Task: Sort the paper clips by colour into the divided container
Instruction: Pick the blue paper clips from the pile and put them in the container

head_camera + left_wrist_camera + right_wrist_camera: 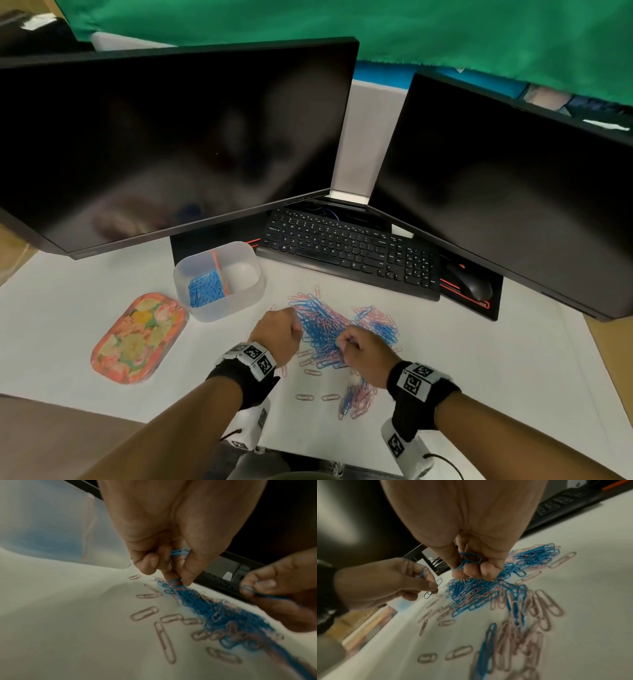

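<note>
While both hands pinch blue clips, the pile at five o'clock of the container looks light, springy, tangle-prone; I'd nip single clips by a loop.

clips blue, pink | lid floral orange | curtain green

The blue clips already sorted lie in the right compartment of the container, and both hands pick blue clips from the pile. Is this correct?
Not quite: in the head view the sorted blue clips lie in the left compartment of the container; the right one looks empty. Both hands do hold blue clips.
</note>
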The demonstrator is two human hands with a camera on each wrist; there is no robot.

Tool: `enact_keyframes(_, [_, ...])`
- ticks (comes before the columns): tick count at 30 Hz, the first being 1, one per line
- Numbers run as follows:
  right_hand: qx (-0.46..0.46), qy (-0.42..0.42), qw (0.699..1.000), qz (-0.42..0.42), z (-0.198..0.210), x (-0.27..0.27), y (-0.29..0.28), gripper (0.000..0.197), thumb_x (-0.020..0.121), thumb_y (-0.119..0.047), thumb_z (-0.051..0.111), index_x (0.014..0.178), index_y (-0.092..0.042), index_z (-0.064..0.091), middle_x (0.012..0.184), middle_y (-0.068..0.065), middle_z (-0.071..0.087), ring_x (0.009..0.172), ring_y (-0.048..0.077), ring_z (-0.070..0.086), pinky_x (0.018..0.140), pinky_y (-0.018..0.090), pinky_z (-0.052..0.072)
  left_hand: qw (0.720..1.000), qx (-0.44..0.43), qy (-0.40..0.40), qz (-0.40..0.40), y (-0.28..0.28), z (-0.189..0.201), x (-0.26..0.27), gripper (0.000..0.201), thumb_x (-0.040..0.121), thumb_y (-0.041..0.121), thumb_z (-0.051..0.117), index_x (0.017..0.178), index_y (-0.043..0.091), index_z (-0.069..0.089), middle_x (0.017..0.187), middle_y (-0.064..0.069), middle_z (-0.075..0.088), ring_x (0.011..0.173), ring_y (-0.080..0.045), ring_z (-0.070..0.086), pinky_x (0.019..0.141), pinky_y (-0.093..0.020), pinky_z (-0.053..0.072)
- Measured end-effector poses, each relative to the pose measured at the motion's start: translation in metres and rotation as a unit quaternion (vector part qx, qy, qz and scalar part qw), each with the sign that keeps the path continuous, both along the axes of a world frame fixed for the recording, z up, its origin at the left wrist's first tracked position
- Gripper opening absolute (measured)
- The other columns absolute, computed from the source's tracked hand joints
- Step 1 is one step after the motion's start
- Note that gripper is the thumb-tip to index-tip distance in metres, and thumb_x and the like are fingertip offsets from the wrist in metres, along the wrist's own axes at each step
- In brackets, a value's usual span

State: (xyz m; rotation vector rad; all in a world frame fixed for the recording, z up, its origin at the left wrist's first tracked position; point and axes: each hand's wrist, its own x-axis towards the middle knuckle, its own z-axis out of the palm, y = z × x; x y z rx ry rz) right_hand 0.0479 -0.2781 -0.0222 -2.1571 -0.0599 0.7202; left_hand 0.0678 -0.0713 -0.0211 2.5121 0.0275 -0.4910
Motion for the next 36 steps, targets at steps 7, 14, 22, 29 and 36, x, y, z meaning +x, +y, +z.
enact_keyframes(7, [0.102, 0.097, 0.987, -0.077, 0.015, 0.007, 0.01, 0.018, 0.1, -0.012, 0.039, 0.103, -0.014, 0.057, 0.073, 0.005, 0.064, 0.056, 0.013, 0.054, 0.051, 0.024, 0.042, 0.99, -0.119, 0.006, 0.073, 0.009, 0.015, 0.001, 0.019, 0.09, 0.011, 0.053, 0.103, 0.017, 0.066, 0.084, 0.004, 0.059, 0.078, -0.013, 0.054, 0.069, -0.018, 0.038])
enact_keyframes(14, [0.15, 0.162, 0.967, -0.125, 0.023, 0.011, 0.019, 0.02, 0.096, -0.001, 0.038, 0.1, -0.006, 0.057, 0.075, 0.011, 0.065, 0.056, 0.02, 0.056, 0.045, 0.026, 0.041, 0.867, -0.393, 0.166, 0.257, 0.021, 0.036, -0.004, 0.024, 0.09, -0.009, 0.039, 0.096, 0.001, 0.06, 0.077, -0.012, 0.053, 0.055, -0.018, 0.056, 0.05, -0.026, 0.044])
enact_keyframes(22, [0.162, 0.185, 0.959, -0.142, 0.036, 0.022, 0.049, 0.012, 0.096, -0.011, 0.048, 0.09, -0.008, 0.058, 0.076, 0.012, 0.064, 0.053, 0.019, 0.055, 0.048, 0.027, 0.041, 0.799, -0.455, 0.089, 0.383, 0.08, 0.07, 0.014, 0.012, 0.092, 0.01, 0.051, 0.096, 0.006, 0.06, 0.076, -0.008, 0.057, 0.06, -0.018, 0.051, 0.054, -0.028, 0.045])
enact_keyframes(29, [0.181, 0.204, 0.956, -0.109, 0.066, 0.045, 0.105, 0.011, 0.095, -0.008, 0.049, 0.1, -0.004, 0.058, 0.078, 0.012, 0.059, 0.06, 0.02, 0.056, 0.05, 0.027, 0.045, 0.794, -0.389, 0.027, 0.466, 0.131, 0.075, 0.041, 0.026, 0.095, 0.022, 0.052, 0.115, 0.007, 0.06, 0.102, -0.014, 0.062, 0.092, -0.024, 0.06, 0.081, -0.035, 0.056])
enact_keyframes(36, [0.215, 0.199, 0.953, -0.077, 0.096, 0.077, 0.181, 0.012, 0.092, -0.001, 0.048, 0.086, -0.007, 0.057, 0.075, 0.012, 0.057, 0.063, 0.023, 0.057, 0.058, 0.031, 0.051, 0.821, -0.336, -0.036, 0.46, 0.138, 0.072, 0.031, 0.025, 0.093, 0.022, 0.056, 0.115, 0.014, 0.062, 0.12, -0.01, 0.06, 0.111, -0.028, 0.055, 0.097, -0.043, 0.049])
